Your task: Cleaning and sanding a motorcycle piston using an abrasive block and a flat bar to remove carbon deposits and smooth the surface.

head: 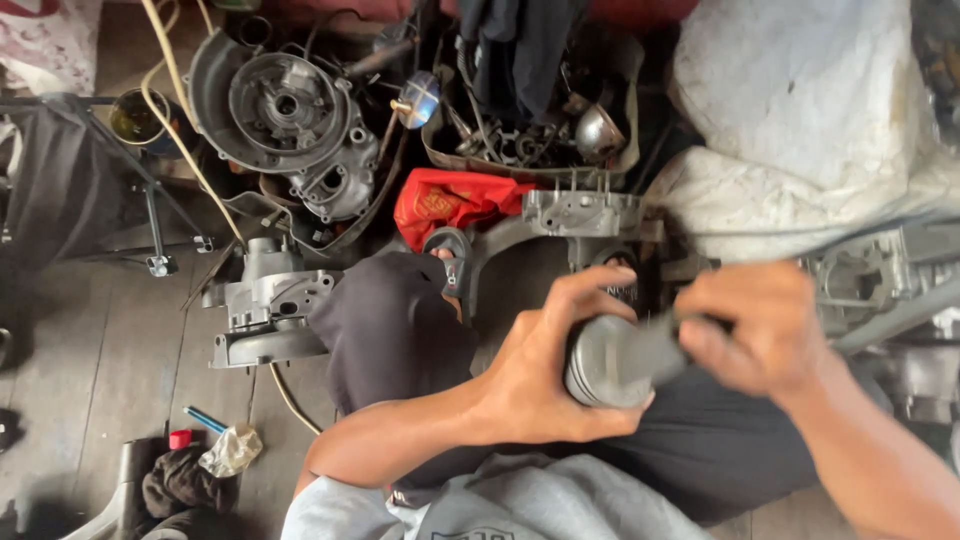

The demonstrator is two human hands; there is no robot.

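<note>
1. Left hand (535,375): its grip is clamped around a grey metal piston (610,360), fingers over the top and thumb underneath, holding it above the person's lap.
2. Piston: a short ribbed cylinder, its round end facing the right hand; it sits wholly inside the left grip, clear of the floor.
3. Right hand (765,330): blurred; its grip is closed on a dark rod-like tool (655,345) whose far end meets the piston just beside the left fingers. What kind of tool it is cannot be told.
4. Dark trousers (400,330): the bent knee rises just beyond the left wrist.
5. Sandal (452,255): on the foot past the knee, further from the grip.
6. Red cloth (450,200): crumpled on the floor, beyond the sandal.
7. Engine casing (265,300): grey cast metal, on the wooden floor (100,350) well to the left of the left grip.
8. Round engine cover (285,105): far beyond the casing, among loose parts.
9. White sack (800,110): large, lying well beyond the right grip.
</note>
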